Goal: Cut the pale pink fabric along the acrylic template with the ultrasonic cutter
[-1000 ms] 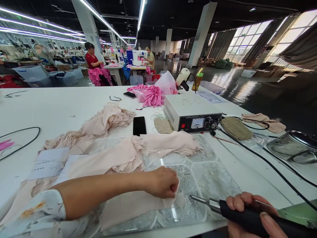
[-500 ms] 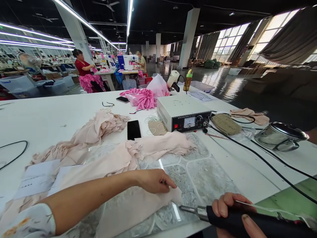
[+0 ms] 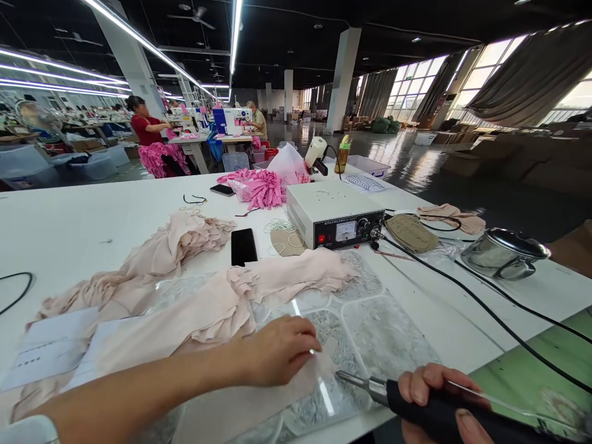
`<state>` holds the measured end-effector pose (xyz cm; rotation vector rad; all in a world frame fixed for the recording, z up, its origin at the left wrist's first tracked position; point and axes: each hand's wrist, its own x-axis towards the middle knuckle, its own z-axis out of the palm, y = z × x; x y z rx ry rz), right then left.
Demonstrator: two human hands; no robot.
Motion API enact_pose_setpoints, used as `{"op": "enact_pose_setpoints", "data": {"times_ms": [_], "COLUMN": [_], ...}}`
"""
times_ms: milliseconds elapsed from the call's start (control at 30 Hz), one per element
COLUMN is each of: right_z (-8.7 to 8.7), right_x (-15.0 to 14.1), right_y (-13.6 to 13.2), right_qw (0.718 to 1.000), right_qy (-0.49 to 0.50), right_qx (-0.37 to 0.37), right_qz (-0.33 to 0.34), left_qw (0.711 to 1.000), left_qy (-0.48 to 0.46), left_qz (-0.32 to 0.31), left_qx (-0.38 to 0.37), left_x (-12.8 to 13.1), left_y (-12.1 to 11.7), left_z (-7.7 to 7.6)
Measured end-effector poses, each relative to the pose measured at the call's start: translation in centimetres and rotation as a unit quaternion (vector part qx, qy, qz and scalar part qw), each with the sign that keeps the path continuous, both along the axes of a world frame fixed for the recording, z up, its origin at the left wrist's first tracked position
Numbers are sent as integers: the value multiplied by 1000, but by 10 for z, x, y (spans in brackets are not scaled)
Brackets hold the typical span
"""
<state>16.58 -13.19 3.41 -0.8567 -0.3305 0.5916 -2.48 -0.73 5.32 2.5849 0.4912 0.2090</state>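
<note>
1. Head view, left hand: the left hand rests over a pale cloth strip, which lies flat toward the near edge of the worktop. Its grip has bent fingers at the right end of the strip; whether they pinch the cloth or only press it, I cannot tell.
2. Head view, right hand: the right hand is at the near edge of the worktop, with its grip closed around a black-handled tool. The metal tip points left and is just beside the right end of the strip; I cannot tell if they touch.
3. Under the strip there is a glossy, marbled mat, which reaches close to the near edge.
4. Behind the left hand, farther from the near edge, lie a stack of pale cloth and a shorter stack.
5. A dark phone is just behind these stacks, and a control box stands toward the far right corner.
6. Near the right edge stands a metal mug; pink strips lie toward the far edge.
</note>
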Motion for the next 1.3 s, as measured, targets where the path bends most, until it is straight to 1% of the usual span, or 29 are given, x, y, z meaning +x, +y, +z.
{"op": "enact_pose_setpoints", "data": {"times_ms": [100,200,233,333,400,500,533,600,700,800,933,1067,1200,1300], "right_z": [0,-5,-6,-7,-7,-9,-9,-9,-6,-1,0,-5,-7,-7], "right_x": [-2,-6,-6,-3,4,13,14,15,12,10,14,15,12,6], "right_y": [0,6,9,16,16,11,9,7,5,4,2,4,7,11], "right_qw": [1000,999,999,999,999,999,999,999,999,1000,1000,1000,1000,999], "right_qy": [-9,-30,-32,-24,-18,-21,-23,-29,-25,-2,0,-10,-14,-18], "right_qx": [8,14,9,-6,-7,-5,-2,0,-7,-14,-17,10,21,41], "right_qz": [16,41,33,-31,-51,-30,-25,-24,-23,-27,-26,-26,-6,13], "left_qw": [995,988,987,988,991,996,997,996,995,995,997,993,981,960], "left_qy": [-18,8,12,1,-10,-3,11,66,86,84,40,-30,-109,-194], "left_qz": [-61,-88,-87,-74,-58,1,23,45,51,48,57,97,137,156], "left_qx": [77,123,132,136,121,87,68,27,13,-2,-33,-64,-87,-129], "left_x": [-11,-20,-23,-28,-26,-11,-3,15,40,51,46,34,27,23], "left_y": [-11,-14,-14,-14,-15,-13,-11,-6,2,4,-3,-11,-16,-18], "left_z": [-7,-14,-16,-17,-15,-12,-11,-11,-15,-19,-23,-29,-38,-46]}}
